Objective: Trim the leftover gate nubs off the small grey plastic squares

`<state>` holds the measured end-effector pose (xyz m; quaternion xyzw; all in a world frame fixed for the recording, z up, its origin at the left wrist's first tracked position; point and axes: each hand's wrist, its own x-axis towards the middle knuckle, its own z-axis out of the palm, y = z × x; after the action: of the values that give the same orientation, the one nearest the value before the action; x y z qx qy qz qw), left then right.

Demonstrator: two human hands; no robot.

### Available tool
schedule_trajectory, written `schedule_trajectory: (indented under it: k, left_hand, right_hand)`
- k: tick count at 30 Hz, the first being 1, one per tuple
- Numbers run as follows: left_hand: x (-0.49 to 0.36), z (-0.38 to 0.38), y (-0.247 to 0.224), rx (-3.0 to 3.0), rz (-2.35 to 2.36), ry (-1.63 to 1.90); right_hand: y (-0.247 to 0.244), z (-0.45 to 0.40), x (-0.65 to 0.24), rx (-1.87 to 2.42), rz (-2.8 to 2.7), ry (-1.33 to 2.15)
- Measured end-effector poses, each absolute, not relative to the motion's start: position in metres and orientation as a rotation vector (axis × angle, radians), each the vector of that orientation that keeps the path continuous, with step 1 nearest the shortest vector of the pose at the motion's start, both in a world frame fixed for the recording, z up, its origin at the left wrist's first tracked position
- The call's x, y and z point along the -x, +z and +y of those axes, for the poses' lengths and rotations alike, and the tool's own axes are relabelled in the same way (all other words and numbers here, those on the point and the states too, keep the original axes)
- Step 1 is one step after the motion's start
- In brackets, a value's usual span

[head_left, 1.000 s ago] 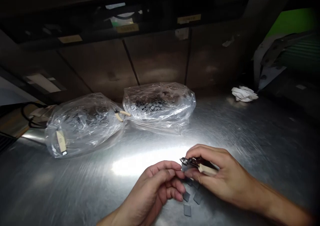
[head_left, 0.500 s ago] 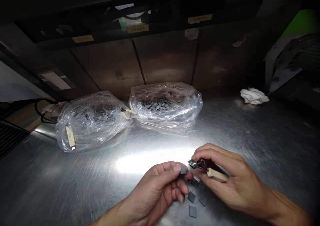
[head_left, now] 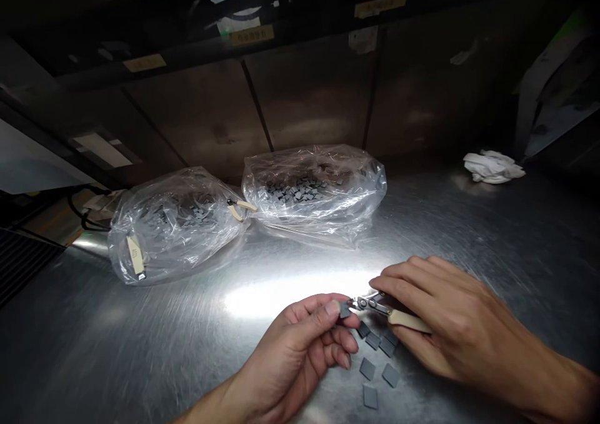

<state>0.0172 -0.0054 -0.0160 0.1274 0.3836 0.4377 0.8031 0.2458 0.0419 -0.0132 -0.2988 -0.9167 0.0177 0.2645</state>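
Observation:
Between thumb and fingers, my left hand pinches a small grey square piece above the metal table. My right hand is closed around nippers with cream handles. Their jaw tips meet the edge of the grey piece; whether they bite into it I cannot tell. Several loose grey pieces lie on the table below and between the hands.
Two clear plastic bags stand at the back: the left bag and the right bag, both with many grey pieces inside. Another cream-handled tool lies between them. A beige labelled strip sits on the left bag. Crumpled white cloth or paper lies far right.
My right hand has turned and brought the nippers' tips left, up to the grey piece. The left hand keeps its pinch. The camera view has shifted slightly.

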Motion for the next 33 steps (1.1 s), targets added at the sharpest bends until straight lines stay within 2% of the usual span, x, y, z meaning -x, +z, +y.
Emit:
schedule_trajectory:
  k: [22, 33]
  left_hand:
    - [-0.0182, -0.0055, -0.0204, -0.307, 0.835, 0.948]
    - [-0.0186, -0.0066, -0.0208, -0.329, 0.829, 0.94]
  right_hand:
    - [-0.0131, 0.0387, -0.2425, 0.772, -2.521, -0.273]
    - [-0.0154, 0.0372, -0.2427, 0.757, -2.509, -0.251]
